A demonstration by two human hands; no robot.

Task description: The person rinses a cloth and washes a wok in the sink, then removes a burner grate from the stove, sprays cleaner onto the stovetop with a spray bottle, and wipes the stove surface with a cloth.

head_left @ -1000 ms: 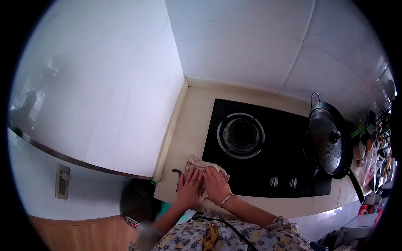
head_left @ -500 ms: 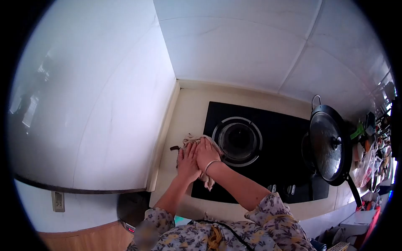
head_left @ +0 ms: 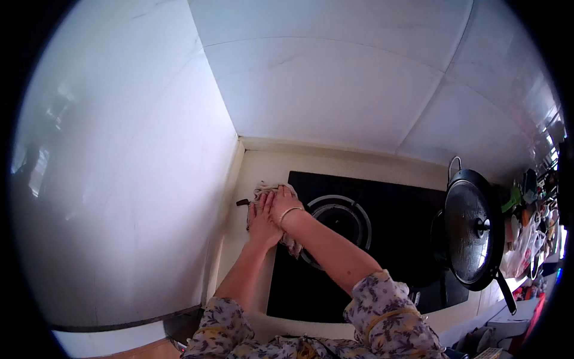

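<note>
Cream desk, white wall, black rectangular cooktop; at its ten o'clock, hands flat, apparently open, on crumpled beige cloth.

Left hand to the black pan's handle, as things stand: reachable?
Probably not directly: the left hand is flat on the cloth, the right forearm slants between it and the black pan, and the handle sits out past the stove's right edge.

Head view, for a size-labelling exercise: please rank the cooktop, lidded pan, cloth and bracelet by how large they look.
Largest to smallest:
Cooktop, partly blocked from view
Lidded pan
Cloth, partly covered, judged by what shows
Bracelet
</note>
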